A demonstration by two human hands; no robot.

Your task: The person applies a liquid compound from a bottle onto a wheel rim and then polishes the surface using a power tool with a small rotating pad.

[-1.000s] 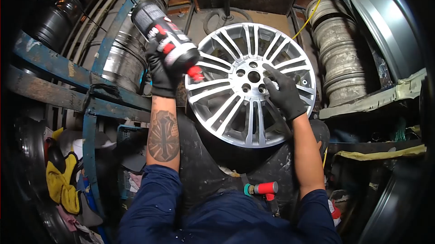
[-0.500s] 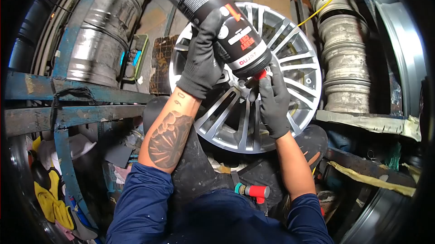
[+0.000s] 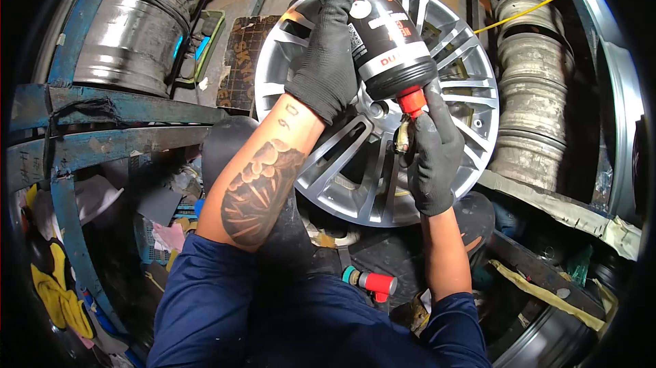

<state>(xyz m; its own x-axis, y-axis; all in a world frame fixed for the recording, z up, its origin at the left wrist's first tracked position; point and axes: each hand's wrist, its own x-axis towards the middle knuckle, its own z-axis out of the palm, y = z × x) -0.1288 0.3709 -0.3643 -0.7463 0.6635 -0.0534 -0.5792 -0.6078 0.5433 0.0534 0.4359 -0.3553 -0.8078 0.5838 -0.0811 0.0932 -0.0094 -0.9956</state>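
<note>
My left hand [image 3: 328, 47], in a dark grey knit glove, is wrapped round a large black bottle [image 3: 389, 33] with a white band and red lettering. The bottle tilts downward, its red cap [image 3: 412, 103] at the lower end. Close against the cap is my gloved right hand [image 3: 435, 156], its fingers closed around a small yellowish object [image 3: 403, 137] whose kind I cannot make out. Beneath both hands lies a silver multi-spoke alloy wheel [image 3: 348, 156], face up and partly hidden by the bottle and my hands.
A small red power tool with a teal end [image 3: 372, 282] lies by my lap. Bare metal rims [image 3: 533, 94] are stacked at the right, and larger shiny rims [image 3: 130, 40] stand at the left. Blue metal frame bars [image 3: 130, 146] run along the left; yellow gloves [image 3: 61, 293] hang below.
The bottle and both hands have shifted right in view. More of the red cap shows, and the yellowish object in my right hand has come into sight.
</note>
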